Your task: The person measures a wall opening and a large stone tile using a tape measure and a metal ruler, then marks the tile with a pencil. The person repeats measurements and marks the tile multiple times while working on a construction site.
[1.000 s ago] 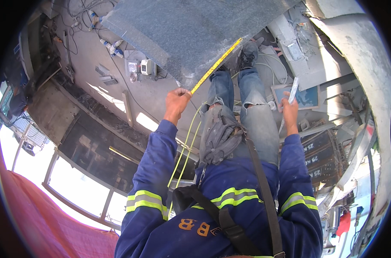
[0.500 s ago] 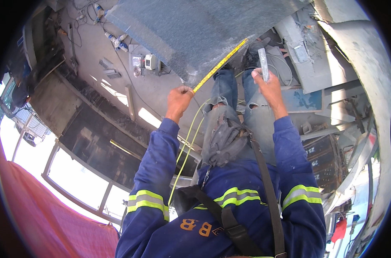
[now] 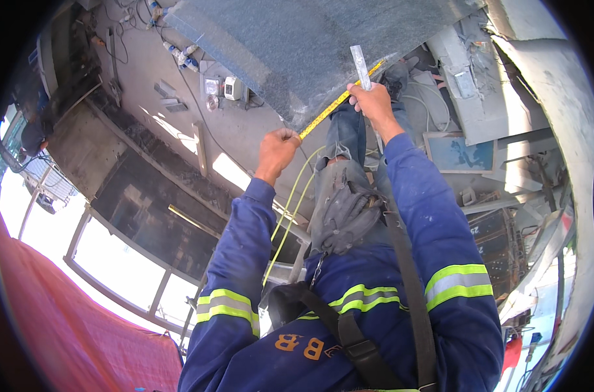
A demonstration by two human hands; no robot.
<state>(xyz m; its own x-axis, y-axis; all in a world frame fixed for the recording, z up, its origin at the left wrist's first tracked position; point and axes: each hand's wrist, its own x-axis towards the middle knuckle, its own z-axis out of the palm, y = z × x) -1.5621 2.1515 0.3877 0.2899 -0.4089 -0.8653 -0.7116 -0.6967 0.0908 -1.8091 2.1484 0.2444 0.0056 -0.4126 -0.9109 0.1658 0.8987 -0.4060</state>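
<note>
A large grey metal plate (image 3: 284, 55) lies in front of me, one corner pointing toward my left hand. Along its near edge runs the yellow blade of a tape measure (image 3: 326, 113). My left hand (image 3: 277, 154) pinches the near end of that blade beside the plate's corner. In my right hand (image 3: 374, 106) a short, flat, whitish-grey strip (image 3: 360, 65) stands up from the fingers. That hand is now at the plate's edge, right by the tape, and its thumb and fingers close round the strip. The strip's lower end is hidden by the hand.
Dark gloves (image 3: 342, 219) hang at my waist. A yellow-green cord (image 3: 290, 215) loops at my left. Cables, blue-and-white connectors (image 3: 179, 55) and a white box (image 3: 233, 88) lie on the floor. A blue panel (image 3: 460, 152) and metal beams are at right; another person (image 3: 34, 138) is far left.
My right hand has moved left and forward with the strip, from beside my leg to the tape at the plate's edge. The left hand still pinches the tape at the corner.
</note>
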